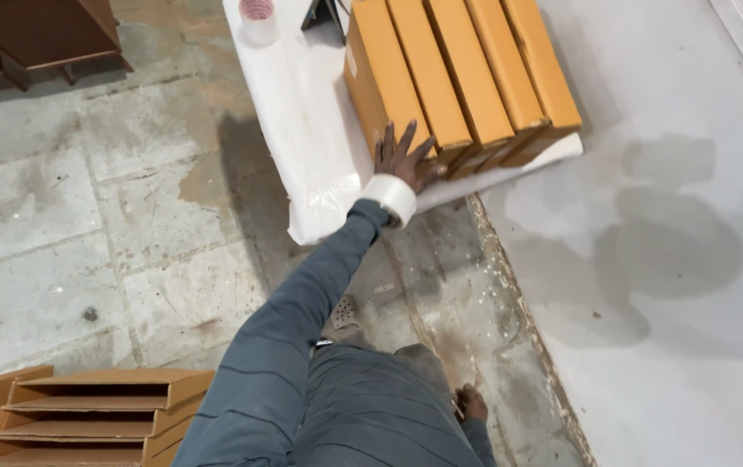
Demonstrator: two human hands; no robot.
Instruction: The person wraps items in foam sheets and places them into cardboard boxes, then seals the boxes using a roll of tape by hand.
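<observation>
Left hand [403, 156] touching box [382, 82] end, table [302, 121] edge

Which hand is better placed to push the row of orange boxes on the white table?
Left. The left hand is spread flat against the end of the orange boxes, a tape roll round its wrist. The right hand hangs low by the leg, away from the white table.
</observation>
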